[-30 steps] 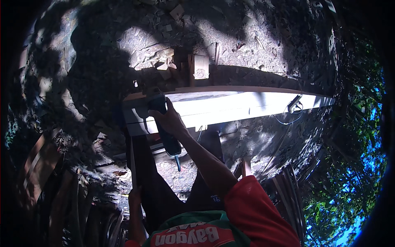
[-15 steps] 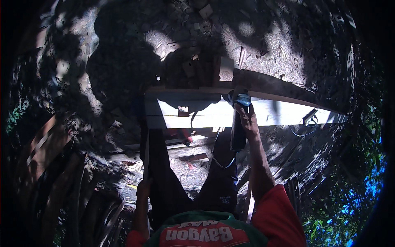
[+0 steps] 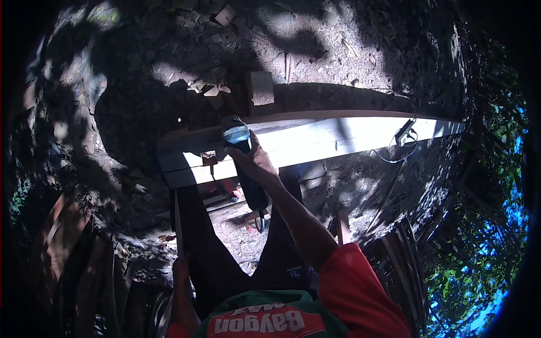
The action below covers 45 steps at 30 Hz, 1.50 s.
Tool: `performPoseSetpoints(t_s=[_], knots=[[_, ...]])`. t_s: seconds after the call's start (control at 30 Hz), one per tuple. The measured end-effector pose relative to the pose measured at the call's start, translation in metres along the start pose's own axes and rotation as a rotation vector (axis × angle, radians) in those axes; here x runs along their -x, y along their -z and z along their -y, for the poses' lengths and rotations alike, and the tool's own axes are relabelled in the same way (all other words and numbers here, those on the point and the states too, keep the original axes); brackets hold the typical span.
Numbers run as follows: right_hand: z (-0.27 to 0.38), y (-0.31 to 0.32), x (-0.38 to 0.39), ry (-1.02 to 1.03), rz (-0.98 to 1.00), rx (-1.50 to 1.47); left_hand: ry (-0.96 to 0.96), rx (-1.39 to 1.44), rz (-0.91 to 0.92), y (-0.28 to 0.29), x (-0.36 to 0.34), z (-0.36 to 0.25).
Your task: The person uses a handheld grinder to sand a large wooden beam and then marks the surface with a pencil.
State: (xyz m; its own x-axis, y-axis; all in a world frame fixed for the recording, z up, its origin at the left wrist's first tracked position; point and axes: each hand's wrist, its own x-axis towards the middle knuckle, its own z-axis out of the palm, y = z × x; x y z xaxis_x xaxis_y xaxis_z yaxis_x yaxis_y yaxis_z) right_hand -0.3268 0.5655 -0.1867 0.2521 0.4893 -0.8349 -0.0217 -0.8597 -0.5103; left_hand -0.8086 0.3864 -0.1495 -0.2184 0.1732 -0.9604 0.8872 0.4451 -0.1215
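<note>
My right hand (image 3: 256, 163) is wrapped round the dark body of a corded power tool (image 3: 251, 188), which looks like an angle grinder. Its rounded, bluish head (image 3: 235, 134) is over the left part of a long pale wooden beam (image 3: 315, 138), near a square hole (image 3: 208, 158) cut in the wood. Whether the tool touches the beam I cannot tell. A cord loops from its rear end, between my legs. At lower left, my left hand (image 3: 181, 269) is closed round a thin wooden strip (image 3: 179, 222) that reaches up beside my left leg. Shadow partly hides its fingers.
Toward the beam's right end lies a small socket or plug block (image 3: 404, 134) with a looped cable. Under the beam a red tool (image 3: 230, 187) is partly hidden. Wood offcuts (image 3: 262, 88) and chips litter the ground beyond. Slabs of wood (image 3: 73, 225) lie at left.
My right hand has carried the power tool leftward along the beam, close to the square hole. The whole view has also shifted. My left hand stays low with the strip.
</note>
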Motion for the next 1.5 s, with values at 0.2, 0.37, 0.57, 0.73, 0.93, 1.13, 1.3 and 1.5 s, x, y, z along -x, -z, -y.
performPoseSetpoints(t_s=[0.2,0.37,0.57,0.73,0.93,1.13,1.3,1.5], knots=[[-0.100,0.063,-0.034,0.221,0.189,-0.731,-0.051,0.055,-0.005,0.001,0.000,-0.008],[-0.072,0.117,-0.005,0.460,0.035,-0.537,-0.068,0.013,-0.073,0.000,0.001,-0.006],[-0.026,0.185,0.011,-0.039,-0.238,0.095,-0.055,-0.014,-0.075,0.007,0.010,-0.023],[-0.058,0.250,0.010,-0.042,-0.507,0.199,-0.051,-0.079,-0.072,0.010,0.019,-0.047],[-0.093,0.288,0.083,0.068,-0.536,-0.700,-0.132,-0.075,-0.063,0.011,0.016,-0.039],[-0.122,0.265,0.137,-0.110,-0.530,-0.794,-0.040,-0.078,-0.059,0.008,0.010,-0.043],[-0.171,0.216,0.148,-0.074,-0.453,-0.890,-0.099,-0.053,-0.066,0.005,0.001,-0.025],[-0.169,0.244,0.208,-0.078,-0.389,-1.088,0.054,-0.239,-0.098,0.014,0.024,-0.057]])
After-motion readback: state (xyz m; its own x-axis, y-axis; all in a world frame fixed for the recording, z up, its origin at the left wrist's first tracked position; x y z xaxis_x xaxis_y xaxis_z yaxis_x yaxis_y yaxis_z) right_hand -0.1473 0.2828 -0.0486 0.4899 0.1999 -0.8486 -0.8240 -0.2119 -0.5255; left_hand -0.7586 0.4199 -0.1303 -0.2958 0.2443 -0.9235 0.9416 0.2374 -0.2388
